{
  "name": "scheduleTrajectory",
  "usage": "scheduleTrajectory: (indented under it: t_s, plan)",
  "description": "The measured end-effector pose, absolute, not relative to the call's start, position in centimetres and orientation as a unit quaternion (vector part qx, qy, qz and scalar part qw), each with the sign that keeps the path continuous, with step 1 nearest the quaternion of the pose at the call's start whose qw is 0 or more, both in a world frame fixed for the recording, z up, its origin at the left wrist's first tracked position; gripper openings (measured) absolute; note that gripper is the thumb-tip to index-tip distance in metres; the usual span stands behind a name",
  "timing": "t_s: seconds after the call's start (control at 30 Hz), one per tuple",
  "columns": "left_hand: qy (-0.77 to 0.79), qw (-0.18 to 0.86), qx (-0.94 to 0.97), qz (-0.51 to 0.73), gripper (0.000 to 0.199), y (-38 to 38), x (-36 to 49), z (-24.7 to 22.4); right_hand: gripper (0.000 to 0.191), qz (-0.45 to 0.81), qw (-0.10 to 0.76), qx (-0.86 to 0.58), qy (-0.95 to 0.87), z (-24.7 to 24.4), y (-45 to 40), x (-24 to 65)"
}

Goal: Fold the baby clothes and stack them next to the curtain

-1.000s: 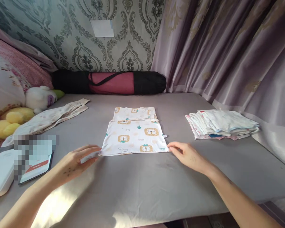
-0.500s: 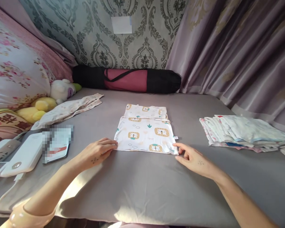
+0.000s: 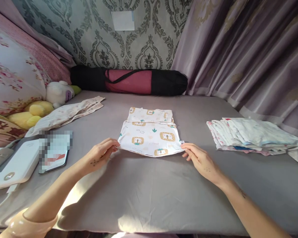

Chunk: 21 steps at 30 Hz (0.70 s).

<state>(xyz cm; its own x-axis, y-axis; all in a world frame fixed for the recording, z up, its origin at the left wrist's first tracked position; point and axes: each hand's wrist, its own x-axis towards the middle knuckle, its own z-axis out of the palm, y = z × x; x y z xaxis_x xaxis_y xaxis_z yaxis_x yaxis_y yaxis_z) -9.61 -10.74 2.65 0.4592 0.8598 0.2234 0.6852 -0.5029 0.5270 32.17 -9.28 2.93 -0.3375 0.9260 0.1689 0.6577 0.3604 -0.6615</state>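
Observation:
A white baby shirt (image 3: 151, 135) printed with tan lion faces and green leaves lies on the grey sheet in front of me, its far part folded over. My left hand (image 3: 103, 152) pinches its near left corner. At the near right corner, beside a small white tag, my right hand (image 3: 197, 160) pinches the cloth. Both corners are raised a little off the sheet, and the near edge sags between them.
A stack of folded clothes (image 3: 253, 136) is at the right. To the left lie a pale garment (image 3: 67, 114), a phone (image 3: 56, 152), a white power bank (image 3: 22, 163) and plush toys (image 3: 59, 93). Along the wall runs a black and maroon rolled bag (image 3: 129, 81).
My fingers have closed on the shirt's two near corners and lifted them slightly. The near edge, flat before, now sags in the middle. The view has shifted a little.

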Motion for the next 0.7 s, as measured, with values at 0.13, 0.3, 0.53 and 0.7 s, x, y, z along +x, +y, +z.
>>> scheduleTrajectory:
  t_s: [0.13,0.3,0.53,0.7]
  plan:
    - [0.474,0.094,0.842,0.238,0.031,-10.3,-8.7,3.0,0.022,0.206,0.284,-0.484,-0.802,3.2,-8.9,31.8]
    - [0.453,0.062,0.860,0.227,0.027,-10.2,-8.3,3.8,0.030,0.081,0.287,-0.433,-0.851,3.1,-8.6,31.6]
    - [0.421,0.054,0.884,0.195,0.030,-11.0,-9.4,5.1,0.030,0.011,0.268,-0.387,-0.882,3.7,-9.2,32.3]
    - [0.411,0.086,0.891,0.174,0.032,-12.4,-9.0,6.2,0.034,0.007,0.215,-0.386,-0.897,4.8,-10.6,32.9]
